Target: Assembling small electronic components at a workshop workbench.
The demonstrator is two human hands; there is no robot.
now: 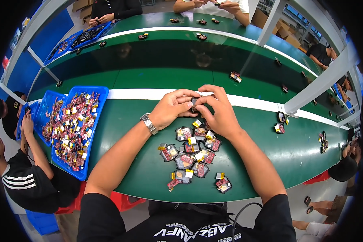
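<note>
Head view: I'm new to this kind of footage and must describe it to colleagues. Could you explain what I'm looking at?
There is no robot here, just a person's bare left hand and right hand. The one picture comes from a wide fisheye camera on that person's head, looking down, so straight edges bend and the corners go black.

Both hands hold a small dark part, mostly hidden by the fingers. Nearer the person, on the green table, lies a cluster of dark cases with red boards and silver-and-yellow pieces. To the left, a blue tray is heaped with similar red boards. Other people sit around.
</note>
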